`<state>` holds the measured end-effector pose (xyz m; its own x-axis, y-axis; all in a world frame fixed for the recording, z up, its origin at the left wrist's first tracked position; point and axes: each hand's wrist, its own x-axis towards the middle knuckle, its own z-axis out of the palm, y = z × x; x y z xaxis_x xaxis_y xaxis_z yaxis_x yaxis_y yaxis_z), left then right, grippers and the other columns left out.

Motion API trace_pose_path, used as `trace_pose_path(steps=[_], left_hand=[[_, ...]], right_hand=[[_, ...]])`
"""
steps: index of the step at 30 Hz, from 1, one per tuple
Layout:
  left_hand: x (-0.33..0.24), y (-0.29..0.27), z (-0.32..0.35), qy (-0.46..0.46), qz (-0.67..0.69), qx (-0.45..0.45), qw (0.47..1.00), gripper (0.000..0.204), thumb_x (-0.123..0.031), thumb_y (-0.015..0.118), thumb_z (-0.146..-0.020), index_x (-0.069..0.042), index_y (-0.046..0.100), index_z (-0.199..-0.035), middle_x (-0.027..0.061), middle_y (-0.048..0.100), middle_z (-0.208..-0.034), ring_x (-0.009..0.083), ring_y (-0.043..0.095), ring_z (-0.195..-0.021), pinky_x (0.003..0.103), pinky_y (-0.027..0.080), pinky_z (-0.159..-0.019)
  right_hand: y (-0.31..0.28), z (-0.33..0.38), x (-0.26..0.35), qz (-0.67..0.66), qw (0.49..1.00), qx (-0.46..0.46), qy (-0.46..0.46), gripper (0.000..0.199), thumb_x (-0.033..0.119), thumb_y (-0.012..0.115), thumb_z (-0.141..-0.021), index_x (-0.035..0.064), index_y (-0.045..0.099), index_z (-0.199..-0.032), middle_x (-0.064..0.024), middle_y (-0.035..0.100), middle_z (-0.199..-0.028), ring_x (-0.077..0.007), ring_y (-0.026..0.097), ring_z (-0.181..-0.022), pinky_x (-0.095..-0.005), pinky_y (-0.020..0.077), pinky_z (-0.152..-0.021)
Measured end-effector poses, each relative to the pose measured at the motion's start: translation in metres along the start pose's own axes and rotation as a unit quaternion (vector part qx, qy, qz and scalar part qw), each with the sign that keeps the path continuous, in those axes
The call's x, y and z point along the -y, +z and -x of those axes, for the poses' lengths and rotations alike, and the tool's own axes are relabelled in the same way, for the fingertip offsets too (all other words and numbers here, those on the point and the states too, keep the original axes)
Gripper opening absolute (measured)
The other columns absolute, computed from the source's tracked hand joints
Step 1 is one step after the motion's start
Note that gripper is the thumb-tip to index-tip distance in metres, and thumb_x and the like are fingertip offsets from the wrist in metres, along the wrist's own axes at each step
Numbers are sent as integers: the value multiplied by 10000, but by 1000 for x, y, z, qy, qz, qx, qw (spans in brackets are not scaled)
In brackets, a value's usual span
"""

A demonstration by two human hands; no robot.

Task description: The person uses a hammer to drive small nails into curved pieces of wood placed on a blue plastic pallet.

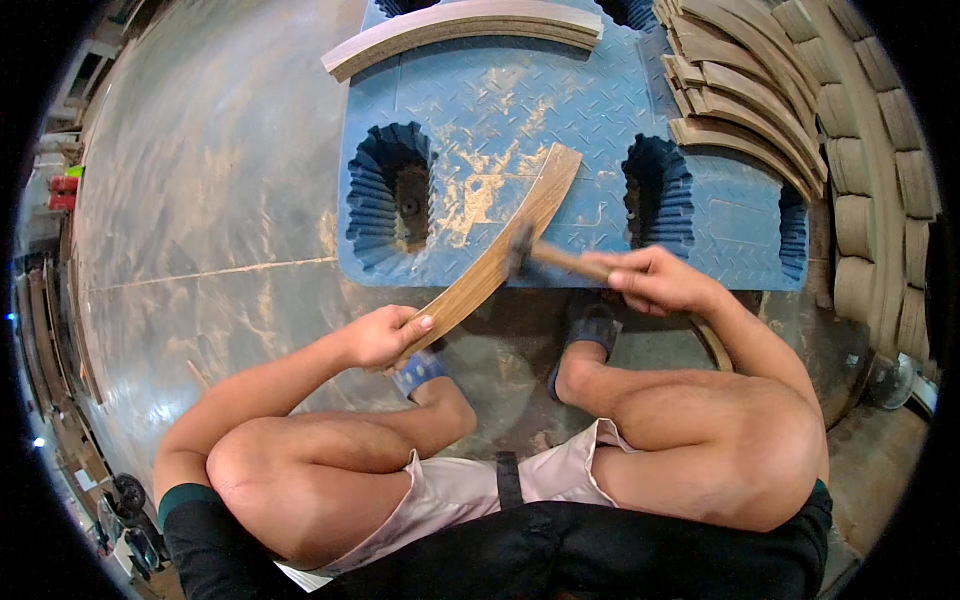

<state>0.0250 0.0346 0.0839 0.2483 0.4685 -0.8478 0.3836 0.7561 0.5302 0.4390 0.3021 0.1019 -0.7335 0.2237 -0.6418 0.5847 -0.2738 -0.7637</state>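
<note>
- Left hand point(385, 336) pinches the near end of a curved brown wooden strip point(470, 290) slanting over a blue plastic pallet point(590, 105)
- Right hand point(662, 282) wraps a wooden-handled, dark-headed hammer point(560, 258), its blurred head at the strip's middle
- Over to the right, curved wooden planks point(735, 135) lie stacked

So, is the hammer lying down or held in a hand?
Held: the right hand grips the hammer by its handle. Whether the blurred head touches the curved wooden strip, I cannot tell.
</note>
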Motion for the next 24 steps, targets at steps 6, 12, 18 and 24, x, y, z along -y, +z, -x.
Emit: trace_pose_path(steps=[6,12,18,24], left_hand=[[-4,-2,-9,5,20,18,1000,631,-643,469,-1198,-43,645,-1114,74,669,-736,183,660,-577,364,526,-523],[-11,-3,-6,3,-10,12,1000,637,-657,463,-1193,-50,651,-1146,78,671,-728,185,666,-584,362,533,-526],[-4,-3,-3,5,-18,-10,1000,619,-627,472,-1200,-39,662,-1165,81,679,-747,190,671,-596,385,544,-555],[-55,-17,27,34,-107,-69,991,521,-527,571,-1187,-19,678,-1144,98,716,-762,217,731,-654,427,576,-605]], right_hand=[[-31,11,7,-104,970,-210,-66,617,452,666,-1169,269,521,-1740,39,547,-675,-71,489,-498,-259,404,-436],[-20,-2,-2,-84,965,-249,-26,591,426,652,-1181,313,510,-1744,45,561,-671,-68,464,-467,-257,374,-413],[67,6,-11,41,995,52,-77,517,307,723,-1150,147,651,-1636,-77,809,-1274,-130,680,-1153,-361,566,-1043],[58,19,-11,24,990,-30,-136,519,227,751,-1123,36,659,-1596,-96,751,-1525,-152,640,-1394,-359,488,-1216]])
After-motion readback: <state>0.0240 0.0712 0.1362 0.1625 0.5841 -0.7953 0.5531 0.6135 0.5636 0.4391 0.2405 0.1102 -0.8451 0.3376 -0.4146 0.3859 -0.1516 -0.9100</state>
